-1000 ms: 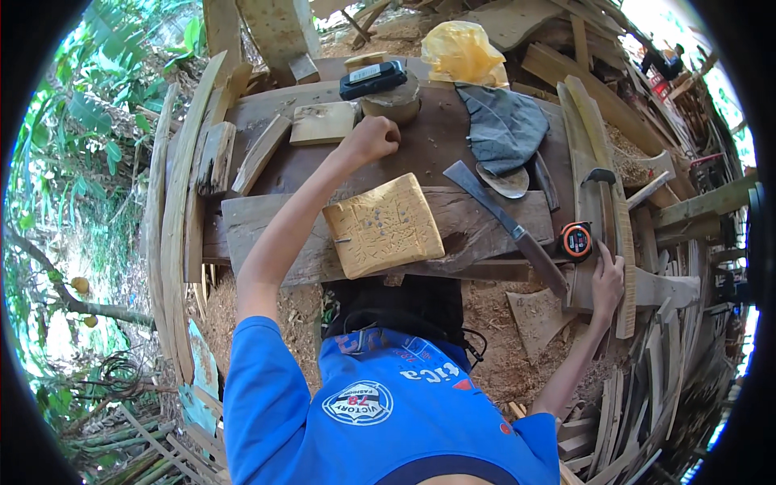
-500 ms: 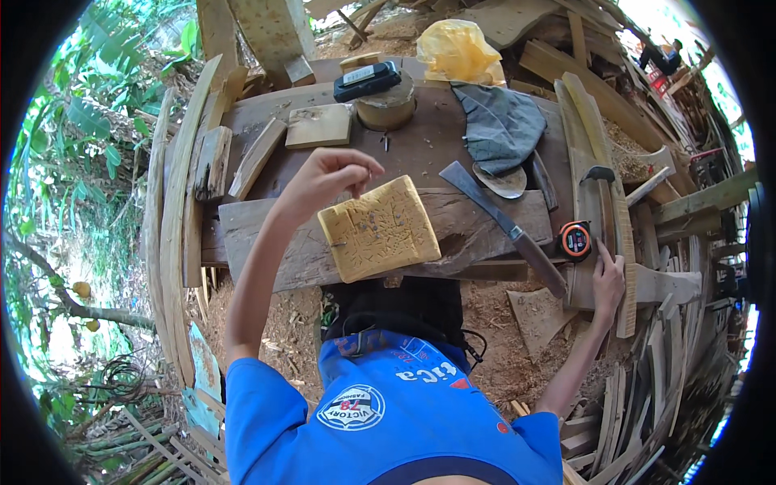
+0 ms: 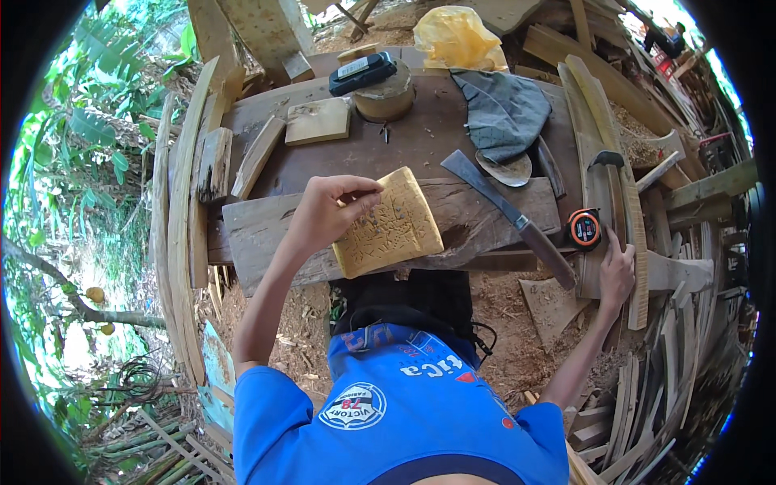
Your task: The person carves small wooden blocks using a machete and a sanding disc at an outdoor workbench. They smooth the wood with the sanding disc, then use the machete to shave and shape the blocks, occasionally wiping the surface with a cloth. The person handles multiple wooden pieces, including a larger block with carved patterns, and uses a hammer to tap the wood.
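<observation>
Over the upper left of a carved yellow block (image 3: 388, 230), my left hand (image 3: 335, 206) is pinched, the tiny item at its fingertips unclear. The block lies on a weathered plank (image 3: 275, 230). My right hand (image 3: 616, 275) rests with fingers loosely extended on wood beside a hammer (image 3: 606, 160) and an orange-black tape measure (image 3: 584, 229). A long blade with a wooden handle (image 3: 509, 218) lies diagonally between them. Beyond the plank a small metal piece (image 3: 385, 133) lies on the dark tabletop (image 3: 307, 166).
A dark case (image 3: 360, 73) sits on a round wood block (image 3: 384, 101). Nearby are a flat offcut (image 3: 315, 121), grey cloth (image 3: 501, 117) and yellow plastic bag (image 3: 457, 36). Long boards (image 3: 182, 234) and timber pile at both sides. A distant person (image 3: 667, 36) appears upper right.
My left hand has come back from beside the round block to over the yellow block, fingers pinched. My right hand has stayed by the tape measure.
</observation>
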Motion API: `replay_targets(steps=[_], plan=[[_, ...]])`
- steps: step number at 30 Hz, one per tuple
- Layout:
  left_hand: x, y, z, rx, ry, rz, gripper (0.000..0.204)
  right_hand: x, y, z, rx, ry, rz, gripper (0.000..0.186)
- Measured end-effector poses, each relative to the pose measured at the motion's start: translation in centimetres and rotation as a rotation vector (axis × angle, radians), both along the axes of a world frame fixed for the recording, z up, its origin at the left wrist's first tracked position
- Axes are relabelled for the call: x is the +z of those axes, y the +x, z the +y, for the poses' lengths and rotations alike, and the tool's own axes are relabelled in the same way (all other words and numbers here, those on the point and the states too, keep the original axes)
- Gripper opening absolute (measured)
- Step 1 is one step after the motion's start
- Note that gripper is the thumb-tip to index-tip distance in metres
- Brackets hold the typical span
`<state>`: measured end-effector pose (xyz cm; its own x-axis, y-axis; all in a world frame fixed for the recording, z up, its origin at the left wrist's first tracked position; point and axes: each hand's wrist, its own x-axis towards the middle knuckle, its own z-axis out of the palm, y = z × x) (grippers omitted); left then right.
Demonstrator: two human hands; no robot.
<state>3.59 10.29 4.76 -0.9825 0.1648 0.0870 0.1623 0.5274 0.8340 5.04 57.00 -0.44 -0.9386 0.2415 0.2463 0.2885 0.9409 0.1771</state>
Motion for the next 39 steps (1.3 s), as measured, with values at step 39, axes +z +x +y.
replay_targets(steps=[39], plan=[[-3.2,0.6,0.8,0.109,-0.19,0.408,0.007,9.2,7.3,-15.7,0.564,-1.609,-0.194,0.054]])
